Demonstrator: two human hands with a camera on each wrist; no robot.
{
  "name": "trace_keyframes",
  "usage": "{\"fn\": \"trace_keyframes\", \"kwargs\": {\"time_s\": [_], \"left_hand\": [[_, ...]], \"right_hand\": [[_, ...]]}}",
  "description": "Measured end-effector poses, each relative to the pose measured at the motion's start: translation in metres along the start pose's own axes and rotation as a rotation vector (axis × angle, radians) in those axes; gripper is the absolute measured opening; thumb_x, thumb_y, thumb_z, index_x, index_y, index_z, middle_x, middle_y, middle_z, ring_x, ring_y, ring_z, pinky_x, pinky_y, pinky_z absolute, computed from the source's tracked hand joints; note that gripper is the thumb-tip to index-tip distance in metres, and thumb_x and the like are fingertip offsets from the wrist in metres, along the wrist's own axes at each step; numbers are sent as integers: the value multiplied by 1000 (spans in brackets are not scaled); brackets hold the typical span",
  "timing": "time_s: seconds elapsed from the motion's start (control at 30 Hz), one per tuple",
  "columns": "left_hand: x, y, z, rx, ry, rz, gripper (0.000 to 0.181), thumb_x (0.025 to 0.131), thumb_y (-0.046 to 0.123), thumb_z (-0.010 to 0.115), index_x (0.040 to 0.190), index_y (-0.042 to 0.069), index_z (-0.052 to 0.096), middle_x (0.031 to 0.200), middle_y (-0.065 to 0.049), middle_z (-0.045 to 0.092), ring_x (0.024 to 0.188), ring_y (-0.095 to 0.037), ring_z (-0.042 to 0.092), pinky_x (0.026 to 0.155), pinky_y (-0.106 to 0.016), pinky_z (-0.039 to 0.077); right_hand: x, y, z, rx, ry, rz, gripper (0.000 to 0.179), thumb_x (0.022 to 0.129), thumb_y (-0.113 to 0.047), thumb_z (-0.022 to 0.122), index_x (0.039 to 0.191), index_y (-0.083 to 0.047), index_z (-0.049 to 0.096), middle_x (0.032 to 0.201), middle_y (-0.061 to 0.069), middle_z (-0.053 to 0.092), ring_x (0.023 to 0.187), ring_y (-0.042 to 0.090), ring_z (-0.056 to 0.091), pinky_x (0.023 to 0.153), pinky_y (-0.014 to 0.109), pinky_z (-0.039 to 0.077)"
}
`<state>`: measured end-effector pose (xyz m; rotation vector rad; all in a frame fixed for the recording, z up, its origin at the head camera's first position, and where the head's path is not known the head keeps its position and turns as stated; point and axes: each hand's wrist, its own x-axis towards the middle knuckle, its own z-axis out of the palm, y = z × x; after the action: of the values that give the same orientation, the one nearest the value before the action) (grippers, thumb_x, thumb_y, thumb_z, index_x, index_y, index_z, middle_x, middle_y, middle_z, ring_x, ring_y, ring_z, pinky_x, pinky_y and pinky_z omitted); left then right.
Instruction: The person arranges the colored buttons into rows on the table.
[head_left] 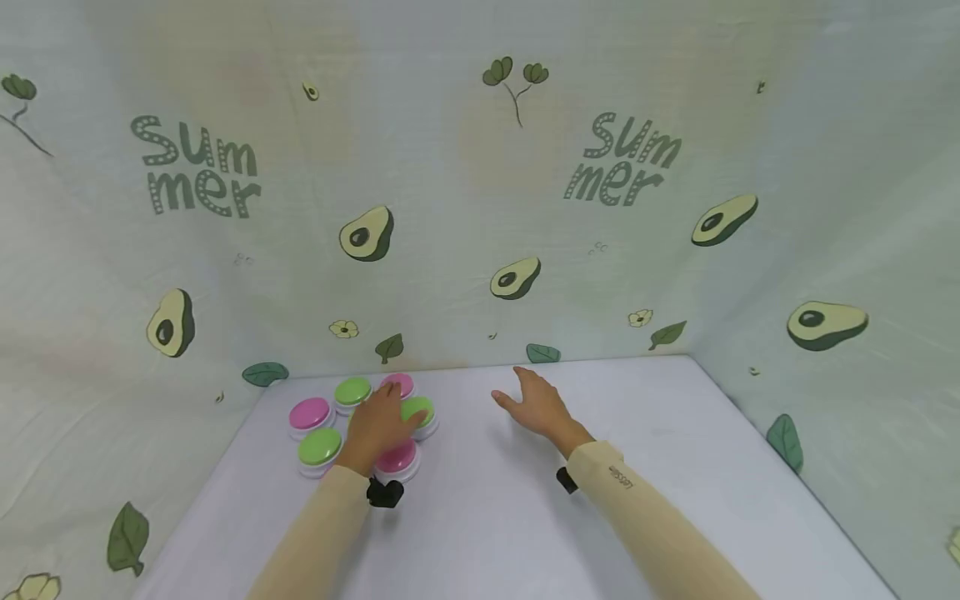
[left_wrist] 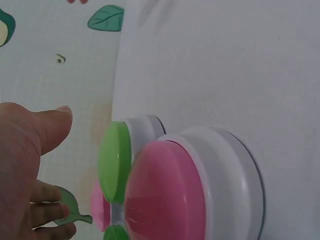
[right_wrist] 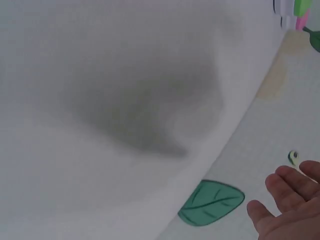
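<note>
Round push buttons with pink or green domed tops on white bases stand in a cluster at the left of the table. My left hand (head_left: 381, 421) is over the middle of them, fingers forward and thumb out to the right, and it partly hides some. In the left wrist view, a pink button (left_wrist: 165, 195) is closest, with a green button (left_wrist: 115, 162) behind it; the hand (left_wrist: 30, 145) appears raised above their tops and holds nothing. My right hand (head_left: 542, 406) hovers empty over the table, right of the cluster, fingers extended and thumb apart.
The white table (head_left: 480, 533) ends at a fabric backdrop (head_left: 450, 167) printed with avocados, leaves and lettering. More fabric hangs along both sides. At the cluster's left edge are a pink button (head_left: 309, 412) and a green button (head_left: 319, 447).
</note>
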<state>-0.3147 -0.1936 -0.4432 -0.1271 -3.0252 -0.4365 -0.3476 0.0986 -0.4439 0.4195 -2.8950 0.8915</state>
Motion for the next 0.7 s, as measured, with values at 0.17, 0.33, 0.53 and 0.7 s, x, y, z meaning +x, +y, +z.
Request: {"fn": "trace_keyframes", "kwargs": {"time_s": [0.17,0.33,0.53,0.7], "left_hand": [[-6,-9,11,-25,6,-6,84,97,47,71,151,-12,44,154,-33,45,142,-52,43,115,-69,38],[-8,-16,22,-12,70,7,82,92,47,77,143,-12,54,144,-33,51,133,-52,49,110,-69,44],[-6,-22,31,11,120,41,73,89,45,81,133,-11,63,136,-29,57,125,-45,49,105,-67,46],[-5,-27,34,18,131,41,68,87,46,82,122,-11,71,131,-26,60,119,-41,48,100,-62,46]], "right_hand": [[3,-18,29,52,-32,-51,77,103,-47,64,154,7,44,157,25,48,146,42,44,122,54,37],[7,-36,56,84,-75,-96,76,102,-46,67,152,7,46,154,25,51,144,42,47,121,53,39],[11,-51,82,105,-154,-115,74,101,-41,70,153,5,46,155,24,51,145,41,47,122,53,38],[17,-59,98,110,-168,-141,71,100,-33,72,152,8,46,153,27,52,143,42,48,122,53,38]]}}
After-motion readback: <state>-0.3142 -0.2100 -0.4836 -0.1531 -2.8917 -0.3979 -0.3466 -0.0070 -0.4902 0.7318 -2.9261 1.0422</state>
